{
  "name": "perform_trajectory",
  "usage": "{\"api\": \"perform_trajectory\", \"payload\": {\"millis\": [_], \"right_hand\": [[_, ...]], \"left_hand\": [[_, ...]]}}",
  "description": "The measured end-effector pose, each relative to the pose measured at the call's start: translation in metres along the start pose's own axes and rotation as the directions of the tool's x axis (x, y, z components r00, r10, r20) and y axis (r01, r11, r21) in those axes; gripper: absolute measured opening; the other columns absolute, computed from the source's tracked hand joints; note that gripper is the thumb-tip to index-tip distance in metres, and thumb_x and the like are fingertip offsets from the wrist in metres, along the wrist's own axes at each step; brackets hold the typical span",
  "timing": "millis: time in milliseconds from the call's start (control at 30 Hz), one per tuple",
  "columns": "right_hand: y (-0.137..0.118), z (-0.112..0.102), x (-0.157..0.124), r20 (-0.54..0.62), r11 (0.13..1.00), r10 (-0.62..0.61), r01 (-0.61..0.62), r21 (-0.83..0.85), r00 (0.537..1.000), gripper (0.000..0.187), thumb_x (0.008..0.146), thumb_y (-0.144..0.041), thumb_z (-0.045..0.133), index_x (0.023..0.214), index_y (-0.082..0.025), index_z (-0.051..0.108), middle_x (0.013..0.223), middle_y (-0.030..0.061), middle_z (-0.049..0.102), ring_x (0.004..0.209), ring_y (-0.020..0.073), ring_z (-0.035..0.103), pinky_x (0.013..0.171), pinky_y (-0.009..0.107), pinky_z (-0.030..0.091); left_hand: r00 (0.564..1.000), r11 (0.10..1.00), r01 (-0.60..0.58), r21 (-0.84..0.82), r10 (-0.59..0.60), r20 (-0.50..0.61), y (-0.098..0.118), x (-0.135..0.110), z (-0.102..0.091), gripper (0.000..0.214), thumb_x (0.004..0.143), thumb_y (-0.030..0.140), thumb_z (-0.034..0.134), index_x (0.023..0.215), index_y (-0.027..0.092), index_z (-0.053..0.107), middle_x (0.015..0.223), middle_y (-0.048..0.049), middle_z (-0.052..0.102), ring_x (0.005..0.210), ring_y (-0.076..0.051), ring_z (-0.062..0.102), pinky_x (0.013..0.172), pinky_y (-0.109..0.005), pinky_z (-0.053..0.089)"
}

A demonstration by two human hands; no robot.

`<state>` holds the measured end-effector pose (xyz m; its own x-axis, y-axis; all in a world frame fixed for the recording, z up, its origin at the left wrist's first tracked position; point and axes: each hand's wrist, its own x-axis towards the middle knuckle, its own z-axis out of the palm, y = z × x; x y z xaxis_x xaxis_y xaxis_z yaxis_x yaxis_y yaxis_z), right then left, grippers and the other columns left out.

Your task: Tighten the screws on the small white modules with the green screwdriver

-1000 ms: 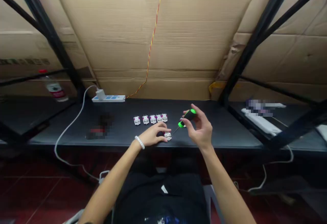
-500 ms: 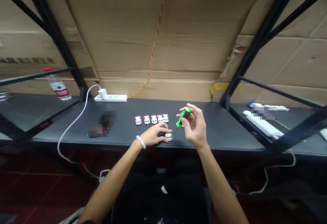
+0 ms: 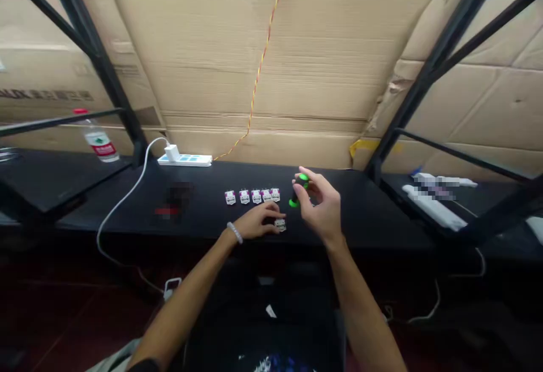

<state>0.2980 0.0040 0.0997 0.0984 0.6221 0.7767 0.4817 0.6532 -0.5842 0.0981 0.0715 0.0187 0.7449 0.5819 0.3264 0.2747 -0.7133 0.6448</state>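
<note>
White-braceleted at the left wrist [image 3: 235,233], pinches a small white plastic module [image 3: 280,225] in the left hand [image 3: 257,221] near the front edge of the black tabletop [image 3: 382,222], and grips a tilted black-and-green-handled screwdriver [image 3: 301,180] in the right hand [image 3: 321,207], right of five white-and-purple modules [image 3: 256,197] in a row.

I count six small white parts [image 3: 256,196] in view: five in a row, one at my left hand [image 3: 256,221]. One screwdriver [image 3: 295,196] in my right hand [image 3: 322,205]. Also tallied: one power strip [image 3: 199,160], one white plug [image 3: 172,152], one bottle [image 3: 102,145], one twisted cord [image 3: 257,81], one bracelet [image 3: 235,233].
</note>
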Motion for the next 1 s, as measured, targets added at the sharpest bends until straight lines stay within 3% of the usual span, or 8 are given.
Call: {"api": "perform_trajectory", "payload": {"millis": [133, 267, 333, 433, 533, 633, 833, 1000], "right_hand": [[0.0, -0.005, 0.002, 0.045, 0.999, -0.038, 0.037, 0.023, 0.998, 0.033, 0.104, -0.03, 0.051, 0.134, -0.025, 0.064, 0.12, 0.0104, 0.072, 0.103, 0.0235, 0.073, 0.09, 0.041, 0.063], [-0.001, -0.007, 0.005, -0.065, 0.979, -0.111, 0.098, -0.176, 0.992, 0.028, 0.09, -0.038, 0.076, 0.113, -0.024, 0.075, 0.107, 0.0087, 0.066, 0.089, 0.0229, 0.067, 0.077, 0.039, 0.062], [-0.001, -0.007, 0.005, -0.052, 0.987, -0.092, 0.084, -0.139, 0.994, 0.03, 0.095, -0.034, 0.07, 0.124, -0.026, 0.073, 0.109, 0.0079, 0.068, 0.088, 0.0216, 0.068, 0.083, 0.041, 0.062], [-0.001, -0.007, 0.003, 0.068, 0.998, -0.064, 0.066, -0.019, 0.996, 0.045, 0.103, -0.026, 0.053, 0.147, -0.028, 0.058, 0.125, 0.0094, 0.07, 0.107, 0.0241, 0.071, 0.098, 0.044, 0.059], [-0.002, -0.007, 0.001, 0.075, 0.996, -0.06, 0.065, -0.065, 0.995, 0.041, 0.1, -0.031, 0.06, 0.141, -0.028, 0.063, 0.125, 0.01, 0.07, 0.109, 0.0265, 0.07, 0.093, 0.043, 0.061], [0.0, -0.006, 0.001, -0.023, 0.986, -0.063, 0.059, -0.157, 0.998, 0.038, 0.09, -0.038, 0.075, 0.127, -0.027, 0.073, 0.115, 0.0094, 0.067, 0.095, 0.0244, 0.069, 0.083, 0.04, 0.062], [0.009, -0.005, -0.001, 0.127, 0.996, 0.043, -0.052, 0.069, 0.991, 0.047, 0.104, -0.034, 0.051, 0.151, -0.028, 0.052, 0.126, 0.01, 0.071, 0.105, 0.0245, 0.073, 0.09, 0.041, 0.063], [0.003, -0.003, 0.002, -0.053, 0.991, -0.049, 0.042, -0.126, 0.997, 0.029, 0.091, -0.04, 0.074, 0.115, -0.024, 0.073, 0.107, 0.008, 0.071, 0.09, 0.0237, 0.069, 0.081, 0.039, 0.061]], "left_hand": [[1.0, 1.0, 0.001, 0.004, -0.001, 0.001, 0.0, 0.0, 0.0, 0.044, 0.087, 0.031, 0.082, 0.129, 0.019, 0.076, 0.122, -0.01, 0.063, 0.117, -0.026, 0.062, 0.111, -0.042, 0.048], [1.0, 1.0, -0.004, 0.01, 0.004, 0.0, -0.002, 0.001, 0.001, 0.044, 0.086, 0.031, 0.084, 0.127, 0.019, 0.076, 0.121, -0.0107, 0.064, 0.117, -0.027, 0.062, 0.111, -0.041, 0.049], [1.0, 1.0, -0.01, 0.003, 0.01, -0.005, -0.003, 0.001, 0.002, 0.045, 0.085, 0.031, 0.085, 0.127, 0.018, 0.076, 0.12, -0.0109, 0.063, 0.115, -0.026, 0.063, 0.11, -0.041, 0.049], [1.0, 1.0, -0.012, -0.002, 0.012, -0.012, -0.004, 0.0, 0.003, 0.046, 0.084, 0.031, 0.086, 0.127, 0.018, 0.076, 0.12, -0.0105, 0.063, 0.114, -0.026, 0.063, 0.109, -0.04, 0.049], [1.0, 1.0, -0.012, -0.003, 0.012, -0.01, -0.004, 0.0, 0.003, 0.046, 0.084, 0.031, 0.086, 0.127, 0.018, 0.077, 0.121, -0.0101, 0.064, 0.115, -0.027, 0.063, 0.11, -0.04, 0.049], [1.0, 1.0, -0.011, -0.006, 0.011, -0.008, -0.005, 0.0, 0.003, 0.046, 0.083, 0.031, 0.087, 0.127, 0.019, 0.077, 0.122, -0.0107, 0.063, 0.117, -0.027, 0.062, 0.111, -0.04, 0.048], [1.0, 1.0, 0.009, -0.011, -0.009, 0.002, -0.005, 0.0, 0.002, 0.046, 0.084, 0.033, 0.086, 0.127, 0.021, 0.077, 0.121, -0.0097, 0.063, 0.116, -0.026, 0.063, 0.11, -0.039, 0.048], [1.0, 1.0, 0.0, -0.016, 0.0, 0.003, -0.004, 0.0, 0.001, 0.047, 0.084, 0.031, 0.087, 0.128, 0.021, 0.076, 0.121, -0.01, 0.063, 0.117, -0.025, 0.062, 0.111, -0.04, 0.047]]}}
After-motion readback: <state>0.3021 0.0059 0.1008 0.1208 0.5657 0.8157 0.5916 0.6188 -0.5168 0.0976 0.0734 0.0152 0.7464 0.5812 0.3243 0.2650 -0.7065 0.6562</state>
